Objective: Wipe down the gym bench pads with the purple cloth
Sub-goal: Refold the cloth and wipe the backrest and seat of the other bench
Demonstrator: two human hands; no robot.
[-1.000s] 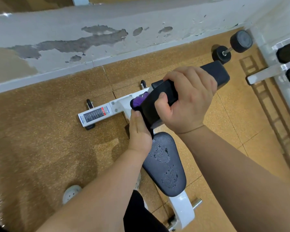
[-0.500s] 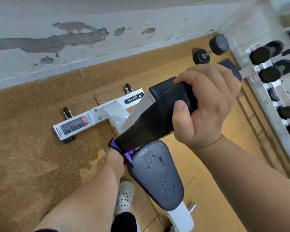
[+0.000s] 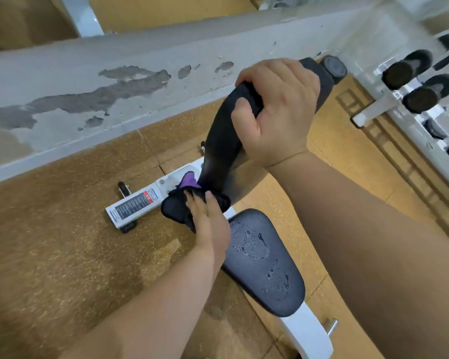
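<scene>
The black back pad (image 3: 219, 149) of the white gym bench is raised steeply. My right hand (image 3: 278, 110) grips its upper edge, fingers curled over the top. At the pad's lower end my left hand (image 3: 208, 218) presses the purple cloth (image 3: 189, 181) against the pad; the cloth looks dark where it bunches under my fingers, and most of it is hidden. The black seat pad (image 3: 267, 263) lies flat below, with water drops on it.
The bench's white base bar (image 3: 132, 204) with a label lies on the cork-coloured floor. A peeling wall runs along the back. A white rack of black dumbbells (image 3: 420, 84) stands at the right, and one dumbbell (image 3: 333, 67) lies by the wall.
The back pad has swung up steeper in my right hand. My left hand has slid the cloth down from the upper part of the pad to its lower end.
</scene>
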